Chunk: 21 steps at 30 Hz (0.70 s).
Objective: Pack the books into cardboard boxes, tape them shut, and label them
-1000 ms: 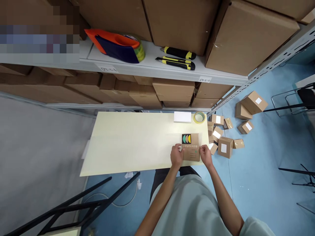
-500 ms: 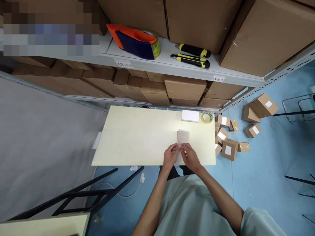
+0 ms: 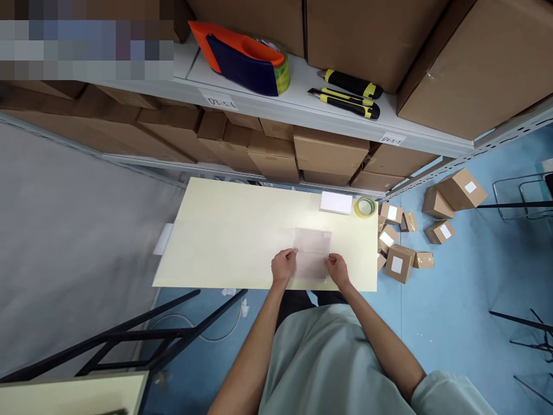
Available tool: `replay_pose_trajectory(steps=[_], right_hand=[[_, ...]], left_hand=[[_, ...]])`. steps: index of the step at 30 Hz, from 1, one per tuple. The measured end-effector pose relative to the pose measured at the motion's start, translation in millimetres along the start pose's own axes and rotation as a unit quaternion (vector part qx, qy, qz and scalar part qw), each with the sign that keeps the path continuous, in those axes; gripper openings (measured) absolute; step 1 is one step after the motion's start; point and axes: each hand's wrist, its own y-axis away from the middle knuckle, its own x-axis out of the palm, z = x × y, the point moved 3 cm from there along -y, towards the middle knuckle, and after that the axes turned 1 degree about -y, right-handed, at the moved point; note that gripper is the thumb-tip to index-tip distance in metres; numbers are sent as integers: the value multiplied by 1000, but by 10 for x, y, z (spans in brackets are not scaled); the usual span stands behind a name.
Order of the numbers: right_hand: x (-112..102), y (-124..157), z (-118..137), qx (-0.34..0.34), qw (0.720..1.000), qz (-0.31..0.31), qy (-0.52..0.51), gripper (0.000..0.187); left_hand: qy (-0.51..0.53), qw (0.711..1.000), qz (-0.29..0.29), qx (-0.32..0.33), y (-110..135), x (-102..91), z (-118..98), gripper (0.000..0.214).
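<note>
A thin, translucent plastic bag is spread open over the front right part of the pale yellow table. A crease runs across its middle, and a small pale patch shows at its upper right corner. My left hand pinches the bag's left edge with curled fingers. On the opposite edge, my right hand is closed in a pinch too. Beyond the bag lie a white box-like block and a roll of yellow tape, both untouched.
A metal shelf behind the table bears cardboard boxes, an orange and blue tape dispenser and black-yellow utility knives. Small labelled cartons lie on the blue floor at right. A grey wall stands at left.
The bag was a narrow folded strip with both hands together on it; now it is widened out. My hands have moved apart to its two sides. The view has shifted slightly.
</note>
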Motion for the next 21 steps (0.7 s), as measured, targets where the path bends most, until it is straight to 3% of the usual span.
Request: replay_pose_trajectory(steps=[5,10,14,17,21], right_hand=[[94,-38,21,20,999,-20,-27,29],[22,66,203,-8,998,-29,-48,33],[-70,260,495,-29,1000,-7,-10,32],[-48,446,766,-47,999,-8,18,31],[182,692,1116,-66,996,-11,50,29]], left_hand=[[-14,1000,-15,-14,7,8,29,23],[-15,999,-30,2,79,35,11,23],[-17,995,-64,80,142,19,-67,25],[-14,995,-17,96,105,5,-100,26],[15,991,114,63,-63,-36,-91,31]])
